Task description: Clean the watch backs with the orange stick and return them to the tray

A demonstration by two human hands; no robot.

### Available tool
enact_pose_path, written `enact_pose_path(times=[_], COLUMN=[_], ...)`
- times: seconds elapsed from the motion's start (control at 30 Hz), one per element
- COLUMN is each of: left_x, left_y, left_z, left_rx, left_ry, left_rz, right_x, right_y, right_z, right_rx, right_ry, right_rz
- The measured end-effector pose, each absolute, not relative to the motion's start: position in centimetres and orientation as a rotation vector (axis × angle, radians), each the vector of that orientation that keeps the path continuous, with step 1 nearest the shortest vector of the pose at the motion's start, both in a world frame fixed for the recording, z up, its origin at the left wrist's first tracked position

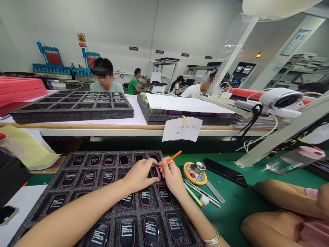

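Note:
My left hand grips a purple-framed smartwatch body by its edge, tilted above the dark foam tray. Pinched in my right hand is a thin orange stick, its lower end at the side of the watch body. The exact contact point is partly hidden by my fingers. Several more purple watch bodies, such as one near the front, lie in the tray's compartments, most with lit text on their black screens. My left forearm covers part of the tray.
Right of the tray, a yellow-rimmed round tin, a black phone, a steel ruler and tweezers lie on the green mat. A co-worker's arms rest at right. Above stands a shelf with another foam tray and a webcam-like device.

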State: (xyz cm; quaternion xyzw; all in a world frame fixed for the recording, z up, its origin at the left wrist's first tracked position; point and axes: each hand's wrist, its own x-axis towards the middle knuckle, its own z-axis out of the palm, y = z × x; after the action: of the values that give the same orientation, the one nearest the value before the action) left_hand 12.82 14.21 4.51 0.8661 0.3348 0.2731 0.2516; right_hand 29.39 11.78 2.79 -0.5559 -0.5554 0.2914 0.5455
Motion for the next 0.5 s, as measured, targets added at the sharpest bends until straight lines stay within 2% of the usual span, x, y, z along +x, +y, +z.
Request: enact_pose_path(times=[0.17, 0.33, 0.5], left_x=[12.8, 12.0, 9.8], left_y=[14.1, 14.4, 12.6], left_z=[4.9, 8.3, 10.8], left_rx=[2.421, 2.534, 2.696], left_ry=[0.914, 0.948, 0.874], left_rz=[0.718, 0.653, 0.391], right_x=[29.4, 29.4, 29.3], right_y=[11.8, 11.9, 11.3], right_z=[2.8, 2.6, 2.8], right_rx=[-1.326, -1.323, -1.290], right_ry=[-1.329, -1.314, -1.263], right_rz=[0.667, 0.665, 0.661])
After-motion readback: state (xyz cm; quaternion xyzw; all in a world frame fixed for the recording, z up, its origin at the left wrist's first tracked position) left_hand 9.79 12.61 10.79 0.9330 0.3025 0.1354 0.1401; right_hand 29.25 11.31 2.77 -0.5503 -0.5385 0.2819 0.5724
